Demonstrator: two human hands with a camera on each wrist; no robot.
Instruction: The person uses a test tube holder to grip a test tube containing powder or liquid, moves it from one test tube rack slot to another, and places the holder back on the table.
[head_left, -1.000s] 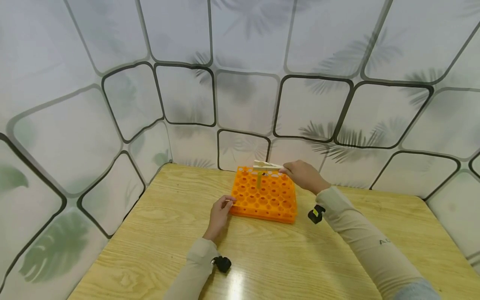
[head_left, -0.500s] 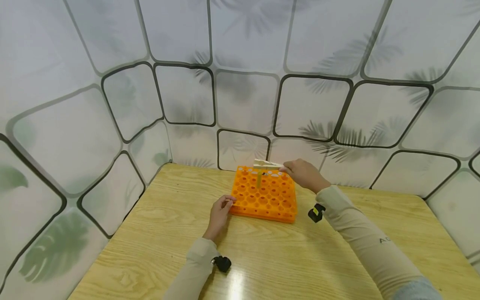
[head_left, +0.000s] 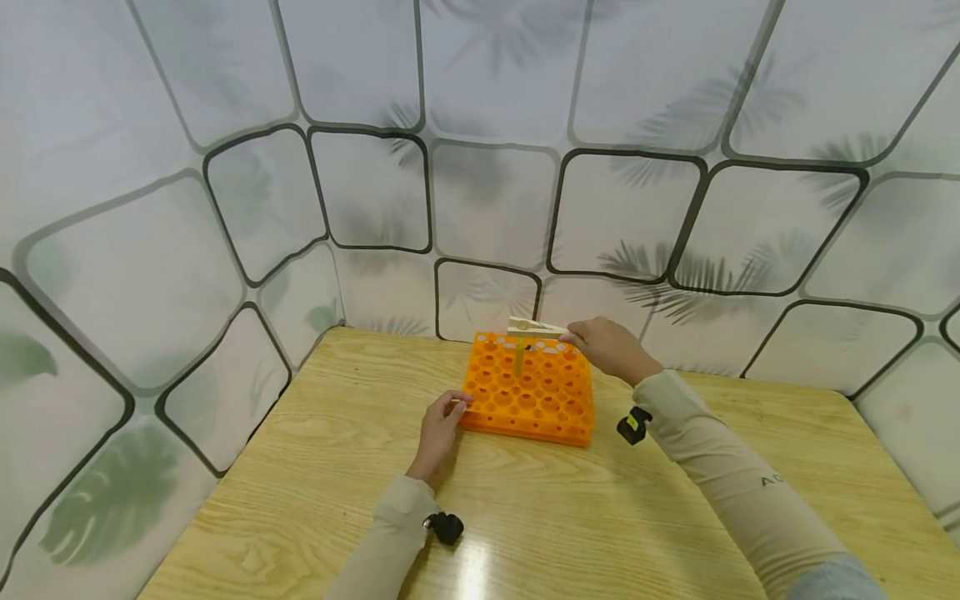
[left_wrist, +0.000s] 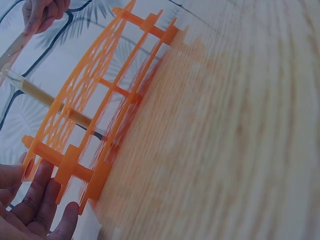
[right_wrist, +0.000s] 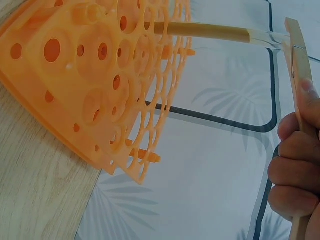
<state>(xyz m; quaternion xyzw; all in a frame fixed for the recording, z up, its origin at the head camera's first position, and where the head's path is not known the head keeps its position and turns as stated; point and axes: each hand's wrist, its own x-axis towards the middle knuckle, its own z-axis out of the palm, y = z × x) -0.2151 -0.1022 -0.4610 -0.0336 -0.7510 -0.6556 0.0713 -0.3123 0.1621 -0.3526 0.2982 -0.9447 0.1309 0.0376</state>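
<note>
An orange test tube rack (head_left: 525, 429) with many round holes stands on the table. My left hand (head_left: 441, 429) grips its near left corner; in the left wrist view the fingers (left_wrist: 35, 200) reach round the corner post. In my right hand (head_left: 611, 350) is a wooden test tube clamp (head_left: 536, 327), held level above the rack's far side. The clamp's jaws are at the clear top of a test tube (right_wrist: 210, 31) containing yellow-brown liquid. That tube stands upright, its lower part down through the rack's upper plate.
The wood-grain table (head_left: 300, 467) reaches out on both sides of the rack. Close behind it rises a pale curtain wall (head_left: 487, 200) with dark outlines and leaf prints. A black wrist camera (head_left: 633, 426) hangs below the right sleeve.
The clamp's jaw end sits very slightly higher than a second ago. Left hand and rack have stayed in place.
</note>
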